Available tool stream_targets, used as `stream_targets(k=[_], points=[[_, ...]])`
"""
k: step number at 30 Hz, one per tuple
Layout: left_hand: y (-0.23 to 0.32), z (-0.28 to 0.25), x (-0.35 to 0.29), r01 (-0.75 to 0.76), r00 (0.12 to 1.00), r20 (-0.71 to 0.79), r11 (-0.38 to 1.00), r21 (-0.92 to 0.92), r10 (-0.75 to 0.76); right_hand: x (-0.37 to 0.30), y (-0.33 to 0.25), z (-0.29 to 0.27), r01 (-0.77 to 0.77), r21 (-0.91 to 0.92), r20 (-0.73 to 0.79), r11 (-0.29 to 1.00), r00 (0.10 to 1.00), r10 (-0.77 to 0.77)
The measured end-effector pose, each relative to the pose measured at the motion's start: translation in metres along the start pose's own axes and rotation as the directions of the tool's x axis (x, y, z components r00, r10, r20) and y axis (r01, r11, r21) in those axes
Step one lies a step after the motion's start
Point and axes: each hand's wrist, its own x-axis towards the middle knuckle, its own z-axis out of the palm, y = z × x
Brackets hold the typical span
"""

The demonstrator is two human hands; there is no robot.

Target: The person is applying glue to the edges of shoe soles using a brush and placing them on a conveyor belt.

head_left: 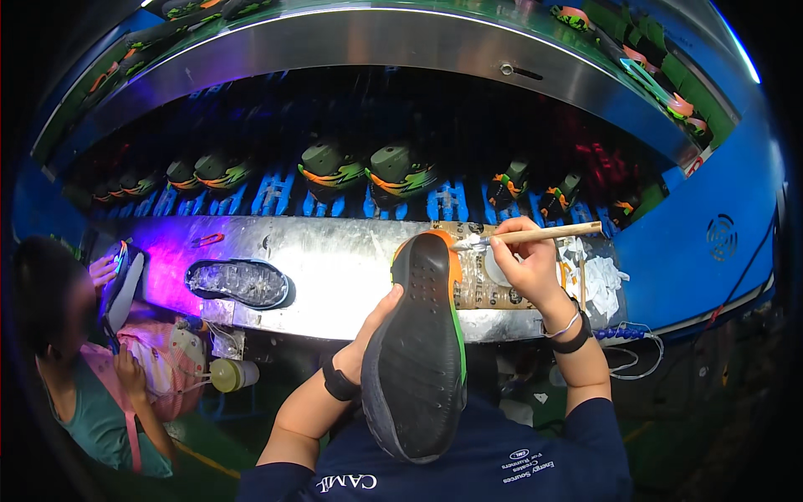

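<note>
The left hand (368, 336) is bent around the side of a shoe (418, 335). Its thumb lies on the shoe's edge, and the other fingers are hidden behind it. The shoe is in the middle, held up in front of the person's dark blue shirt (401, 484), with its big black bottom facing up. Orange and green show along its right edge, and a row of small holes sits near the top end.

The right hand (529, 266) is closed, with its fingers pinched around a wooden brush (556, 233). The brush points left, and its white, messy tip is by the shoe's orange edge. It looks like they touch, but the tip is too small to be sure.

Behind the shoe is a shiny metal bench (326, 280). On its left part lie a dark shoe sole (238, 282) and little red snips (207, 240). On the right, a white dish (493, 269) sits partly behind the right hand, on a brown sheet (473, 291). Crumpled white rags (604, 283) lie farther right.

Past the bench, dark shoes with orange stripes (322, 171) stand on blue holders (272, 194). At the far left, a co-worker (92, 402) holds another shoe (124, 289).
</note>
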Motion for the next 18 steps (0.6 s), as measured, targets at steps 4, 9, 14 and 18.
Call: stream_targets(k=[4,9,14,18], points=[[-0.005,-0.001,-0.001,0.052,0.999,-0.009,0.998,0.023,-0.051,0.005,0.0,-0.002,0.006,-0.068,0.061,0.998,0.998,-0.002],[-0.007,-0.001,0.001,0.07,0.995,0.07,0.993,0.099,-0.077,0.005,-0.008,0.004,0.019,-0.043,0.06,0.999,0.998,-0.016],[-0.009,-0.004,0.003,0.074,0.996,0.045,0.992,0.1,-0.078,0.01,-0.006,0.008,0.157,0.02,-0.019,0.987,0.987,-0.157],[-0.002,0.007,-0.003,0.055,0.998,0.004,0.991,0.123,-0.056,0.005,-0.008,-0.004,0.08,-0.02,0.013,0.997,0.997,-0.079]])
